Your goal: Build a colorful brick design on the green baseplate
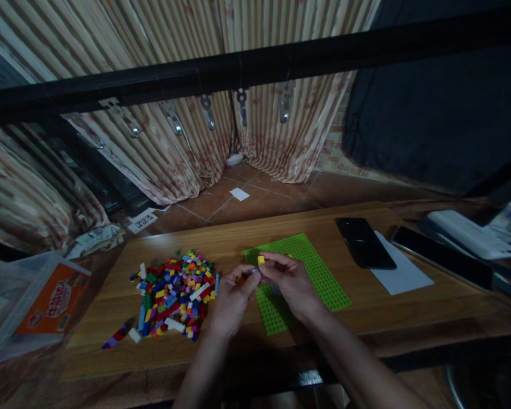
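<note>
My left hand (237,295) and my right hand (293,282) meet over the left part of a green studded baseplate (321,278). A small yellow toy brick (261,260) is pinched in the fingertips of my right hand. The left thumb and forefinger are pressed together right beside it, touching or nearly touching the other hand. What they grip is too small and covered to make out. Below the right palm, a greyish piece on the baseplate is partly hidden. Left of my hands lies a heap of mixed coloured toy bricks (174,298).
A black phone (366,243), a white paper sheet (402,275) and a dark long device (443,255) lie on the right of the wooden table (230,355). At left stands a clear plastic box (29,352) with an orange label. A dark bar (174,71) with hanging metal clips crosses beyond the table.
</note>
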The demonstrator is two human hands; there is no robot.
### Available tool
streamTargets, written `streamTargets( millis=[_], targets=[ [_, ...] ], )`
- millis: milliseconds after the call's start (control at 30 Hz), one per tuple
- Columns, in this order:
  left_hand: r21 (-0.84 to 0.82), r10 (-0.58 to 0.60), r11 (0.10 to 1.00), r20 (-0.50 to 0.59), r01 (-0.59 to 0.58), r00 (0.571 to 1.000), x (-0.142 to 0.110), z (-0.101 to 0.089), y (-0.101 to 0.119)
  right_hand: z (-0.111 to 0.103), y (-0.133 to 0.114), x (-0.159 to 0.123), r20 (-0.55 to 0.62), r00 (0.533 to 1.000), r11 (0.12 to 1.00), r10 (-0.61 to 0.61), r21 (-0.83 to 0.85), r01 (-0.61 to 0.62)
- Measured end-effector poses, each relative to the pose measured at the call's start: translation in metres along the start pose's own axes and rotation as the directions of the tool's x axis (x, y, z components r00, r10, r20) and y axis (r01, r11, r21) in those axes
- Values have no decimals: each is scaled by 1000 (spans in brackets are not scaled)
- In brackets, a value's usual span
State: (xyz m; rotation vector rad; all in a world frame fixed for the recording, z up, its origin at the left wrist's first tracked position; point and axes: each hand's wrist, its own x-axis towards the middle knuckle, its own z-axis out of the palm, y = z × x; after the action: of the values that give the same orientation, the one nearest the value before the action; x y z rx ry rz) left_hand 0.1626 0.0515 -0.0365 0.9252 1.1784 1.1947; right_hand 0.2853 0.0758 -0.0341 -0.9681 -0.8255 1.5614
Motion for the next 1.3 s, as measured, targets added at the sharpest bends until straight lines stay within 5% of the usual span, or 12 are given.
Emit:
streamTargets(
  millis=[167, 333, 500, 600, 933, 1300],
  targets=[
    [-156, -97, 985, -140, 75, 985, 6, -6, 4, -27, -8, 17, -59, 991, 953, -122, -287, 100],
    [30, -109, 992, -295, 124, 949, 12, -17, 4, -45, -10, 23, 56, 957, 549, -283, -809, 210],
    [436, 130, 900, -301, 15, 945, 16, -34, 3, -36, -4, 17, 280, 922, 195, -266, -922, 336],
    [657, 280, 754, -300, -16, 912, 16, -45, 9, -34, -3, 19, 334, 910, 82, -247, -928, 363],
    [933, 255, 250, -323, 261, 911, 7, -53, 24, -35, 0, 22, 354, 907, 113, -227, -916, 386],
    [913, 191, 266, -365, 310, 911, 5, -63, 28, -37, 1, 25, 354, 899, 111, -258, -914, 391]
  ],
)
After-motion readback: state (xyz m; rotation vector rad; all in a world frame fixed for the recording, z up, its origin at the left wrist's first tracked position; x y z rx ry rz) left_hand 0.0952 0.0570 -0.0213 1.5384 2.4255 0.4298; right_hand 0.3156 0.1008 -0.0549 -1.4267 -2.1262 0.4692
